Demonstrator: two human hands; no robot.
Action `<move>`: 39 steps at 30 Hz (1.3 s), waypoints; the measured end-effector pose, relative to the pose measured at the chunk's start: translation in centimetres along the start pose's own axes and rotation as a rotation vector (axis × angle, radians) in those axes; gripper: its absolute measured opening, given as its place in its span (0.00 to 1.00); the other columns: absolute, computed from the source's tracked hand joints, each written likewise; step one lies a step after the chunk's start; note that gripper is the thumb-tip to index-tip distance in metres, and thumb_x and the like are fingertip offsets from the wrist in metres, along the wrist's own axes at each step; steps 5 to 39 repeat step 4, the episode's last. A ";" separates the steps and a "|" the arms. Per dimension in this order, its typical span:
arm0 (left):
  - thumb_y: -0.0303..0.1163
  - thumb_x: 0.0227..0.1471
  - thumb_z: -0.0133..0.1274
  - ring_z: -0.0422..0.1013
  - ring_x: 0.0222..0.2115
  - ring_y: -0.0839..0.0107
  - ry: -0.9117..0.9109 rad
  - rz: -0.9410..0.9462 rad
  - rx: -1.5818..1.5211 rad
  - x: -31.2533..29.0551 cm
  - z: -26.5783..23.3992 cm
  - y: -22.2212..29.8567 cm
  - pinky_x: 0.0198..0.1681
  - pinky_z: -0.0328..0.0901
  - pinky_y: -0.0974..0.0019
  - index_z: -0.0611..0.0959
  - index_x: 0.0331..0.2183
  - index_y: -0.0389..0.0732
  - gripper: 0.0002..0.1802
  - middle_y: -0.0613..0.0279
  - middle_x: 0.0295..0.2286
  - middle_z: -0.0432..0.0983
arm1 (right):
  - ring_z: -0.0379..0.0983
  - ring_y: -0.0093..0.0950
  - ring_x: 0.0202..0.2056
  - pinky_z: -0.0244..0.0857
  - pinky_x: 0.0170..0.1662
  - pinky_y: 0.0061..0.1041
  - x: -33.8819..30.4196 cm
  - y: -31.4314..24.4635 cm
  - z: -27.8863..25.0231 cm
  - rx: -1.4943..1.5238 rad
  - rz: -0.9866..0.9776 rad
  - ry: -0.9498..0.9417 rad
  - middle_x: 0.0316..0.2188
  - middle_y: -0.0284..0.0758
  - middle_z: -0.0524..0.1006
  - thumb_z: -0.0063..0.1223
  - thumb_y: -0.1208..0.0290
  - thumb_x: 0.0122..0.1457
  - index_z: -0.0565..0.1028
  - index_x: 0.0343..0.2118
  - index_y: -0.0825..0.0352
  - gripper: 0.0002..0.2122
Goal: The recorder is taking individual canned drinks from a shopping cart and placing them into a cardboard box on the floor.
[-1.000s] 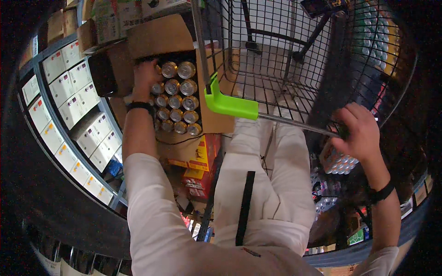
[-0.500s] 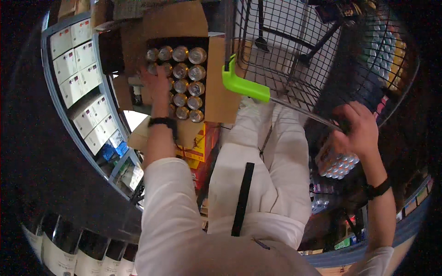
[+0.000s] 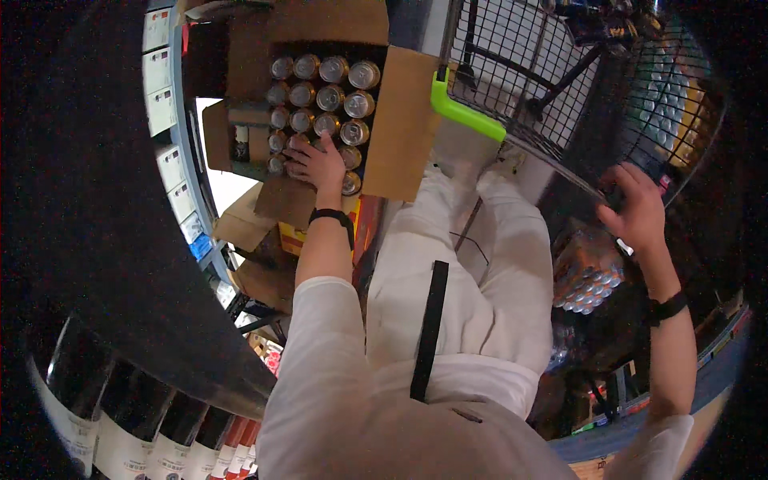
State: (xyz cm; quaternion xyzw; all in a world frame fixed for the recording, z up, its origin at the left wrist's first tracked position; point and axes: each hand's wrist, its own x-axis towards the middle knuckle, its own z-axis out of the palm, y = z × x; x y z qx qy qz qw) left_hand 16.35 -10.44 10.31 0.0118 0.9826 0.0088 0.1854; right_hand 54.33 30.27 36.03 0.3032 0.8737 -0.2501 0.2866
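Observation:
An open cardboard carton (image 3: 404,120) at the upper left holds rows of upright metal cans (image 3: 330,98) with silver tops. My left hand (image 3: 320,166) lies over the near rows, its fingers spread across the can tops, with no can lifted. Its palm hides some of the cans beneath. At the right, my right hand (image 3: 640,210) is curled round the far right end of the shopping cart handle (image 3: 552,162). That handle is a metal bar with a bright green corner piece (image 3: 468,112) on its left.
The black wire cart (image 3: 528,60) stands ahead, dark packages (image 3: 604,28) in its upper part. Shrink-wrapped cans (image 3: 588,280) sit low at the right. A shelf of white boxes (image 3: 160,96) runs along the left; large black-and-white containers (image 3: 120,416) line the lower left.
My left hand has moved from the carton's left side to the right and nearer, onto the near rows of cans. The view has shifted, and my right hand stays by the cart handle.

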 end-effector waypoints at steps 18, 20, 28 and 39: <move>0.68 0.60 0.30 0.28 0.66 0.31 0.032 0.109 0.003 0.5 -0.9 -0.2 0.66 0.28 0.32 0.42 0.68 0.39 0.51 0.33 0.66 0.29 | 0.69 0.46 0.56 0.61 0.61 0.40 -0.1 1.4 1.2 0.011 -0.041 0.091 0.54 0.48 0.73 0.65 0.56 0.46 0.73 0.54 0.68 0.33; 0.68 0.60 0.30 0.28 0.66 0.31 0.032 0.109 0.003 0.5 -0.9 -0.2 0.66 0.28 0.32 0.42 0.68 0.39 0.51 0.33 0.66 0.29 | 0.69 0.46 0.56 0.61 0.61 0.40 -0.1 1.4 1.2 0.011 -0.041 0.091 0.54 0.48 0.73 0.65 0.56 0.46 0.73 0.54 0.68 0.33; 0.68 0.60 0.30 0.28 0.66 0.31 0.032 0.109 0.003 0.5 -0.9 -0.2 0.66 0.28 0.32 0.42 0.68 0.39 0.51 0.33 0.66 0.29 | 0.69 0.46 0.56 0.61 0.61 0.40 -0.1 1.4 1.2 0.011 -0.041 0.091 0.54 0.48 0.73 0.65 0.56 0.46 0.73 0.54 0.68 0.33; 0.68 0.60 0.30 0.28 0.66 0.31 0.032 0.109 0.003 0.5 -0.9 -0.2 0.66 0.28 0.32 0.42 0.68 0.39 0.51 0.33 0.66 0.29 | 0.69 0.46 0.56 0.61 0.61 0.40 -0.1 1.4 1.2 0.011 -0.041 0.091 0.54 0.48 0.73 0.65 0.56 0.46 0.73 0.54 0.68 0.33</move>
